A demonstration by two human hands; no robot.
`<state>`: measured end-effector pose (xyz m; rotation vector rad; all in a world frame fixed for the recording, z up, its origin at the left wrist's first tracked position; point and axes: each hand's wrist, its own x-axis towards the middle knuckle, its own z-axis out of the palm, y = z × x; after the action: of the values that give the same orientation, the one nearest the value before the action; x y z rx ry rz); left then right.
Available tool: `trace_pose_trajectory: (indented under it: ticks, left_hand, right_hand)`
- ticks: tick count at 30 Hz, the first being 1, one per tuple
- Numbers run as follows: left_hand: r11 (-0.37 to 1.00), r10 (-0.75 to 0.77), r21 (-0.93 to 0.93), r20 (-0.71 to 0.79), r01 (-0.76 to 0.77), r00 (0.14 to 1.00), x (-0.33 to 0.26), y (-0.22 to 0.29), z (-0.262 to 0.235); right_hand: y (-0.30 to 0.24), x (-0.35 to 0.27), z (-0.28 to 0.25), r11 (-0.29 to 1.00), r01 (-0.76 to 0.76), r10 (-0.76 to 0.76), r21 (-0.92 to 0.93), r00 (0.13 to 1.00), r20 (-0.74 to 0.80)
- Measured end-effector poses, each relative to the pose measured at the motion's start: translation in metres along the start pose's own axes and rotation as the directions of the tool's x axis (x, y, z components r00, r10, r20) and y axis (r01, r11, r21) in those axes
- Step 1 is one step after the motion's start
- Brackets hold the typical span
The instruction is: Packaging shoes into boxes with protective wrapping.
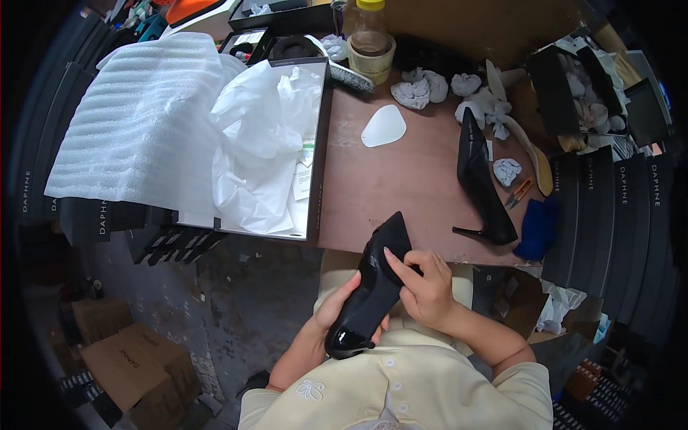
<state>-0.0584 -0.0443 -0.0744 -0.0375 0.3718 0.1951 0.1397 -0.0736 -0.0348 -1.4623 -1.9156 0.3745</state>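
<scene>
A black high-heeled shoe (374,294) is in front of my chest, its pointed toe tilted up toward the table and its glossy heel end near my shirt. My left hand (338,304) is wrapped around it, thumb along the near side and fingertips showing at the far side. The extended index finger of my right hand (424,288) touches the shoe near its front half; the other fingers are bent, with nothing visible in them. Another black high-heeled shoe (481,183) lies on its side on the table at the right.
An open box (313,172) with white tissue paper (251,143) and foam sheet (143,115) covers the table's left. A white rounded card (384,126), orange thread snips (519,192), blue cloth (537,228), crumpled paper balls (419,89) and a yellow-lidded jar (370,32) lie around. Black shoeboxes (598,215) stand at right.
</scene>
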Motion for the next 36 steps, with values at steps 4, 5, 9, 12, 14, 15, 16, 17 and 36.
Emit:
trace_pose_trajectory:
  ticks: [4,5,9,12,14,15,16,17,36]
  left_hand:
    - [0.954,0.205,-0.105,-0.456,-0.281,0.866,0.021,0.008,0.032]
    - [0.977,0.197,-0.017,-0.32,-0.214,0.927,0.021,0.008,0.032]
    - [0.97,0.054,0.239,-0.015,-0.049,0.998,0.014,0.003,0.025]
    - [0.989,0.047,0.14,0.027,-0.05,0.999,0.012,0.003,0.022]
    - [0.975,0.074,0.206,0.063,-0.086,0.995,0.006,0.008,0.019]
    - [0.972,0.071,0.217,0.091,-0.09,0.993,0.006,0.005,0.017]
    - [0.969,0.072,0.228,0.121,-0.098,0.99,0.008,0.005,0.014]
    - [0.962,0.065,0.251,0.168,-0.107,0.984,0.015,0.008,0.017]
    - [0.757,0.576,0.459,-0.131,-0.465,0.807,0.061,0.041,0.061]
  right_hand:
    - [-0.026,-0.022,0.007,0.955,0.291,-0.293,0.062,0.956,0.027]
    - [-0.019,-0.018,0.003,0.952,0.304,-0.304,0.036,0.953,0.001]
    - [0.044,0.043,-0.015,0.988,-0.144,0.15,0.052,0.979,-0.139]
    - [0.013,0.035,-0.03,0.953,-0.065,0.08,0.297,0.996,-0.039]
    - [-0.002,0.027,-0.043,0.976,0.055,-0.058,0.211,0.998,0.01]
    - [0.017,0.032,-0.038,0.965,0.007,-0.004,0.263,1.0,-0.014]
    - [0.039,0.044,-0.034,0.951,-0.095,0.112,0.293,0.993,-0.043]
    - [0.052,0.055,-0.038,0.932,-0.184,0.22,0.311,0.972,-0.085]
    - [-0.017,0.001,-0.011,0.973,-0.071,0.095,0.221,0.99,-0.1]
